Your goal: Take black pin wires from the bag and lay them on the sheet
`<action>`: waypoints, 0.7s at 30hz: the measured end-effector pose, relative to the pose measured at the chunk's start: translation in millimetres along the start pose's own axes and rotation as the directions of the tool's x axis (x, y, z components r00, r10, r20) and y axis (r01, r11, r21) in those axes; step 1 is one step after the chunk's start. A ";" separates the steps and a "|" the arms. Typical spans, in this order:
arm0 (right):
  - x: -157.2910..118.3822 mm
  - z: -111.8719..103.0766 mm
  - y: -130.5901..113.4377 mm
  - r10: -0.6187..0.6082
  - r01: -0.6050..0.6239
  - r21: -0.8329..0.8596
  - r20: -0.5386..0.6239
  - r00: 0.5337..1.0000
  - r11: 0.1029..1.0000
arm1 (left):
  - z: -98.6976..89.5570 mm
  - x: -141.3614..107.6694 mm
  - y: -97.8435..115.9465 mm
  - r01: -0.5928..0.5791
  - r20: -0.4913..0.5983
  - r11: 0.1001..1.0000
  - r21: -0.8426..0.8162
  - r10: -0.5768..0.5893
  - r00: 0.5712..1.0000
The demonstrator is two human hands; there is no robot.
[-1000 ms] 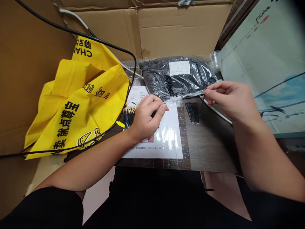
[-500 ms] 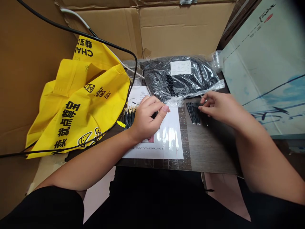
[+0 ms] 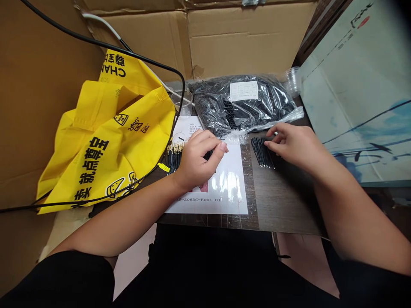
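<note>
My left hand is closed above the white printed sheet, thumb against the curled fingers; a small dark bit shows under it, and what it grips is hidden. Beside its wrist lies a bundle of black pieces with gold-coloured ends. My right hand has its thumb and fingertips pinched at the right side of a row of thin black pieces on the dark table. A thin black piece hangs down at its fingertips.
Behind the hands lies a clear plastic bag of black items, with clear cups near its ends. At left are a yellow bag and a black cable. Cardboard stands behind; a pale printed panel is at right.
My right hand has shifted slightly left over the row of black pieces, and a thin piece now shows at its fingertips. My left hand has barely moved.
</note>
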State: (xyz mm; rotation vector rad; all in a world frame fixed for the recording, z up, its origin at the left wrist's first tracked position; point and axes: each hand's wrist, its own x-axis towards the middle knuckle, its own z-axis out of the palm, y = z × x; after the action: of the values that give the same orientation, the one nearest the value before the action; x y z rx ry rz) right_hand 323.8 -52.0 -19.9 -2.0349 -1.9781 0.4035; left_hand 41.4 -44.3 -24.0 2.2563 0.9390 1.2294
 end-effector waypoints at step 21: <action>-0.1 1.4 -2.3 0.035 -0.032 -0.035 0.068 0.997 0.999 | -0.5 0.0 1.2 0.020 0.018 1.000 -0.012 -0.019 1.000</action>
State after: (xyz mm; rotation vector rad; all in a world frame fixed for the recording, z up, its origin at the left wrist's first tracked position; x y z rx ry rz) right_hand 321.1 -52.0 -20.3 -2.1042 -2.0057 0.4561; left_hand 41.5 -45.1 -23.0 2.2400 0.9424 1.2014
